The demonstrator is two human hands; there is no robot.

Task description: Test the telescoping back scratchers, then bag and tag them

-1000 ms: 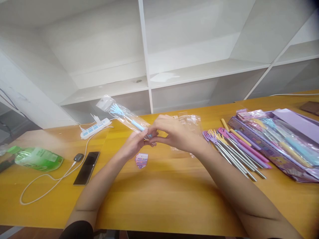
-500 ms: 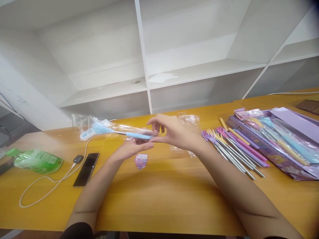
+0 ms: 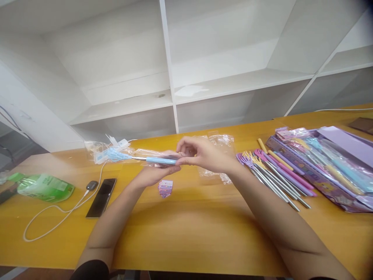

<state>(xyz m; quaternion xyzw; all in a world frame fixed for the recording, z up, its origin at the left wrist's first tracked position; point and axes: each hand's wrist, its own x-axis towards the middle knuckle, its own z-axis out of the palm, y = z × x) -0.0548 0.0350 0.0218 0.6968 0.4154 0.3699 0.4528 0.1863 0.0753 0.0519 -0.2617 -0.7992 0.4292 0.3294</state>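
Note:
A light blue back scratcher point(image 3: 161, 160) in a clear plastic bag lies level across both my hands, its hand-shaped head point(image 3: 115, 154) pointing left. My left hand point(image 3: 155, 173) cradles the handle from below, thumb along the near side and fingers partly hidden behind it. My right hand point(image 3: 198, 154) pinches the handle end and the bag between thumb and fingers. On the table just below lies a small pile of purple printed cards point(image 3: 165, 188). Clear plastic bags point(image 3: 217, 155) lie beyond my right hand.
To the right lie several loose back scratchers point(image 3: 272, 182) beside coloured handles, then a purple box point(image 3: 323, 186) with bagged scratchers. At left are a phone point(image 3: 101, 198), a green bottle point(image 3: 45, 187), a white cable point(image 3: 43, 238) and a power strip point(image 3: 124, 144). White shelving point(image 3: 244, 83) stands behind.
The bagged back scratcher has swung from tilted up at the left to nearly level. My left hand has shifted from gripping near its end to lying under the handle.

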